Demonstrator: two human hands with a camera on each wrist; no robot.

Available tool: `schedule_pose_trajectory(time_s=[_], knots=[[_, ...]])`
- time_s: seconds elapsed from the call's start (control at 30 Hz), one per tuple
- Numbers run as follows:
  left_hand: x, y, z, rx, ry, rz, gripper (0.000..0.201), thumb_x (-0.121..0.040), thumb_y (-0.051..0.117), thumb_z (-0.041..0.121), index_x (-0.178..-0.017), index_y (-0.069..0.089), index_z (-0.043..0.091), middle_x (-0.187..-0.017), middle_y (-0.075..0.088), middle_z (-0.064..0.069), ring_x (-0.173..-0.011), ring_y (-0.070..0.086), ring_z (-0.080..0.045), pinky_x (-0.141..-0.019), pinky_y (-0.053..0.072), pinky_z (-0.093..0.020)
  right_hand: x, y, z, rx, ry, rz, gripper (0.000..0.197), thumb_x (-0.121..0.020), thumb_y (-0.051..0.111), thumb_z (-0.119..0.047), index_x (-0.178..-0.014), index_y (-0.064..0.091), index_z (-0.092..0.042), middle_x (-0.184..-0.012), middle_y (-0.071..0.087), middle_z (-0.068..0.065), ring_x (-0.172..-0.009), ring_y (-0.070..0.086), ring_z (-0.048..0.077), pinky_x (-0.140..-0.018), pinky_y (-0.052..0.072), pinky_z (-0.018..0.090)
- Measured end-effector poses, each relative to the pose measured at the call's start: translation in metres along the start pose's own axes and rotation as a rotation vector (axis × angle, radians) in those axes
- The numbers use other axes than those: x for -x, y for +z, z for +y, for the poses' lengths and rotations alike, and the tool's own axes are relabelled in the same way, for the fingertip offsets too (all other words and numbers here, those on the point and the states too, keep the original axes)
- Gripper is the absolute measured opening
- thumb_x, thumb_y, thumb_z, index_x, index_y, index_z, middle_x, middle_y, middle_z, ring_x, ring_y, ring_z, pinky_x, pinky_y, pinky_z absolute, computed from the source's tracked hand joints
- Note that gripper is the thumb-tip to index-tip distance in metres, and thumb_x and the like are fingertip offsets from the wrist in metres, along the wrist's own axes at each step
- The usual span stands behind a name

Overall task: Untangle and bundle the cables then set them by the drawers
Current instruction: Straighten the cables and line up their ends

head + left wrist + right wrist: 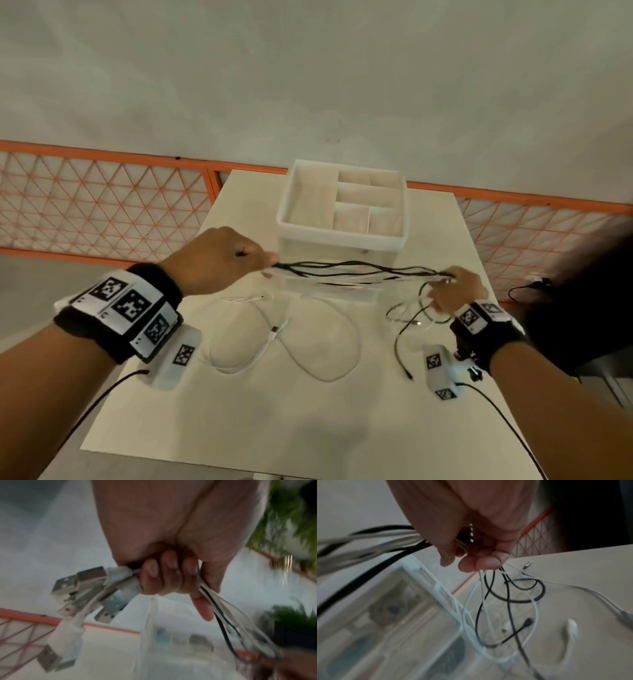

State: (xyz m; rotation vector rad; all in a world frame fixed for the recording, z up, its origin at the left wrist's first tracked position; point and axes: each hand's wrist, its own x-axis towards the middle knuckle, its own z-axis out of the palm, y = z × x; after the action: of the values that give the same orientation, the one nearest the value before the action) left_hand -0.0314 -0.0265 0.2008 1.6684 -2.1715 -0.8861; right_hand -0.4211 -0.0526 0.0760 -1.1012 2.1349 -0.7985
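Several black and white cables (356, 270) stretch in a bunch between my two hands, in front of the clear plastic drawer unit (342, 240). My left hand (222, 260) grips one end in a fist; the left wrist view shows the USB plugs (89, 588) sticking out past its fingers (164, 574). My right hand (455, 287) pinches the same cables (368, 540) farther along, and their loose ends (510, 601) hang from it onto the table (239, 428). A white cable (308, 342) lies in loops on the table between my hands.
The drawer unit carries a white divided tray (284, 212) on top. An orange mesh fence (102, 205) runs behind the table. A black cord (527, 287) lies on the floor at the right. Wires trail from both wrist cameras across the table's near part.
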Motion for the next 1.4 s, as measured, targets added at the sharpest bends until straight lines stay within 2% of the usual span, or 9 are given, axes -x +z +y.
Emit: schedule_pose_trajectory(time_s=[0.23,0.4,0.6,0.77,0.83,0.93,1.17,1.23,1.4], knots=[[-0.011,0.036,-0.037,-0.151,-0.179,-0.122,0.043,-0.094,0.046,0.059,-0.081,0.077,0.031,-0.067,0.064,-0.007,-0.052,0.048,-0.012,-0.054,0.035,-0.022,-0.016,-0.023,-0.032,-0.113,-0.284,0.141,0.025,-0.076,0.077,-0.04,-0.09,0.059,-0.03,-0.079,0.069,-0.01,-0.076,0.066,0.017,-0.074,0.057,0.039],[-0.015,0.053,-0.038,-0.042,-0.173,-0.115,0.044,-0.097,0.043,0.054,-0.082,0.076,0.031,-0.066,0.056,-0.005,-0.048,0.044,-0.008,-0.052,0.036,-0.019,-0.028,-0.012,0.015,0.141,-0.157,-0.039,0.031,-0.072,0.083,-0.034,-0.09,0.058,-0.03,-0.099,0.07,0.007,-0.089,0.068,0.037,-0.08,0.059,0.048],[-0.017,0.077,-0.027,-0.103,-0.113,-0.148,0.043,-0.104,0.038,0.04,-0.088,0.074,0.022,-0.074,0.058,0.007,-0.062,0.049,-0.006,-0.059,0.033,-0.017,-0.003,0.013,0.04,0.585,-0.09,-0.422,0.079,-0.08,0.078,-0.031,-0.148,0.038,-0.039,-0.136,0.062,0.009,-0.116,0.064,0.033,-0.095,0.053,0.037],[-0.02,0.079,-0.012,-0.123,0.019,-0.146,0.038,-0.104,0.038,0.04,-0.077,0.064,0.03,-0.078,0.066,0.011,-0.074,0.057,-0.005,-0.068,0.039,-0.014,0.068,0.036,-0.037,0.38,-0.446,-0.636,0.077,-0.076,0.082,-0.036,-0.133,0.035,-0.059,-0.068,0.063,-0.008,-0.06,0.056,0.004,-0.063,0.042,0.012],[-0.018,0.08,-0.003,-0.076,0.108,-0.156,0.04,-0.102,0.042,0.04,-0.077,0.067,0.022,-0.075,0.065,0.01,-0.073,0.058,-0.005,-0.071,0.042,-0.019,0.092,0.065,-0.055,0.31,-0.52,-0.689,0.068,-0.073,0.084,-0.046,-0.131,0.049,-0.052,-0.073,0.058,-0.017,-0.059,0.048,-0.003,-0.066,0.041,0.016],[-0.012,0.072,0.0,0.048,0.182,-0.149,0.035,-0.1,0.049,0.038,-0.079,0.07,0.018,-0.066,0.063,0.009,-0.063,0.052,-0.007,-0.064,0.041,-0.02,0.098,0.099,-0.051,0.447,-0.511,-0.636,0.017,-0.084,0.072,-0.047,-0.089,0.063,-0.033,-0.088,0.067,-0.007,-0.081,0.067,0.016,-0.072,0.047,0.028],[0.01,0.034,-0.064,-0.035,-0.079,-0.21,0.031,-0.097,0.055,0.037,-0.068,0.064,0.039,-0.053,0.053,0.013,-0.048,0.046,-0.002,-0.05,0.034,-0.013,0.031,0.054,0.027,0.439,-0.028,-0.143,0.016,-0.09,0.065,-0.026,-0.076,0.059,-0.019,-0.086,0.074,0.015,-0.085,0.069,0.034,-0.071,0.054,0.032],[0.009,0.046,-0.08,-0.164,-0.155,-0.294,0.033,-0.099,0.054,0.034,-0.068,0.064,0.028,-0.064,0.062,0.009,-0.052,0.048,-0.003,-0.05,0.033,-0.013,0.029,0.051,0.032,0.365,-0.057,-0.006,0.01,-0.09,0.069,-0.021,-0.09,0.06,-0.024,-0.103,0.072,0.019,-0.105,0.063,0.04,-0.081,0.045,0.031],[0.003,0.074,-0.094,-0.282,-0.24,-0.295,0.031,-0.102,0.042,0.023,-0.103,0.068,0.007,-0.107,0.069,-0.012,-0.088,0.059,-0.025,-0.076,0.041,-0.03,0.052,0.073,0.037,0.485,0.067,-0.191,0.085,-0.083,0.073,-0.026,-0.153,0.026,-0.034,-0.134,0.061,0.016,-0.124,0.056,0.038,-0.1,0.046,0.042]])
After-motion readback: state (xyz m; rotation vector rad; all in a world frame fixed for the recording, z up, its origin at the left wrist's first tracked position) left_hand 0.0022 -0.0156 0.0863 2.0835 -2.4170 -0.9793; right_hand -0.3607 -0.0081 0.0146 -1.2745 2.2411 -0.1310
